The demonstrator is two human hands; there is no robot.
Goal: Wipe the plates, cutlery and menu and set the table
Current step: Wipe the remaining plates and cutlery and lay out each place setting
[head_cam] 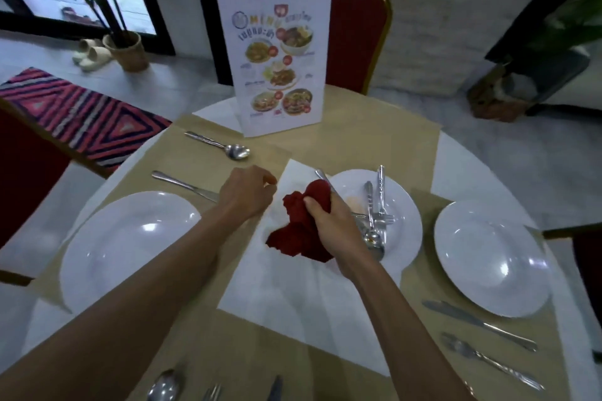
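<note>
My right hand (329, 221) is shut on a bunched red cloth (293, 238), over a white napkin (293, 296) at the middle plate's left edge. A metal handle (321, 174) pokes out above the cloth. The middle plate (407, 238) holds forks and a spoon (374, 215). My left hand (247, 194) hovers with curled fingers over the blade end of a knife (185, 185); whether it grips anything is unclear. White plates sit at left (130, 251) and right (492, 257). The menu (277, 58) stands upright at the far side.
A spoon (233, 150) lies near the menu. A knife (479, 324) and fork (488, 360) lie by the right plate. A spoon (166, 384), fork and knife sit at the near edge. Red chairs (355, 36) ring the round table (472, 166).
</note>
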